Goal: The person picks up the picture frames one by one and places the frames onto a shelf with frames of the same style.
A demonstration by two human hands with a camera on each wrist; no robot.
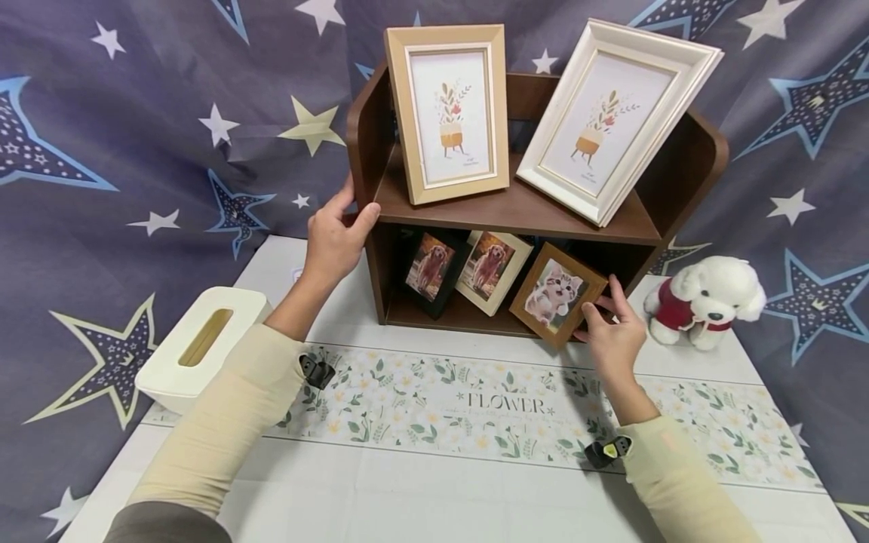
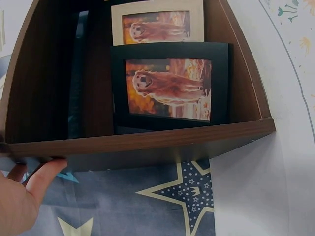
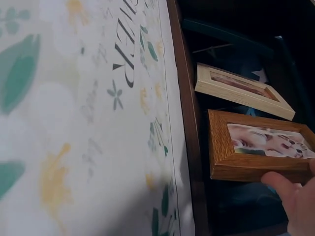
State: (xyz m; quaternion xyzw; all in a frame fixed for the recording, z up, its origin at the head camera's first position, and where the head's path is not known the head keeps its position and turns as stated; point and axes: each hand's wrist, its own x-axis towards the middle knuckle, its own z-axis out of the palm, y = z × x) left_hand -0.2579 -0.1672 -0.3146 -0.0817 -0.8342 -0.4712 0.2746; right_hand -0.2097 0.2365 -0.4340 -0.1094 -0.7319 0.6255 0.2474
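Observation:
A brown wooden picture frame [image 1: 596, 285] with a kitten photo stands tilted at the right of the lower shelf. My right hand [image 1: 616, 335] grips its right edge, the thumb [image 3: 278, 183] along the front side. My left hand [image 1: 336, 240] rests against the left side panel of the dark brown shelf unit [image 1: 516, 220]. In the left wrist view its extended finger [image 2: 47, 178] touches the panel's outer face. Left of the kitten frame lean a cream picture frame [image 1: 521, 265] and a black picture frame [image 1: 451, 284], both with a dog photo.
Up on the top shelf stand a tan picture frame [image 1: 501, 113] and a tilted white picture frame [image 1: 661, 128]. A white tissue box [image 1: 244, 305] sits at the left, a plush white dog [image 1: 723, 290] at the right. A flower-print runner [image 1: 421, 407] crosses the white table.

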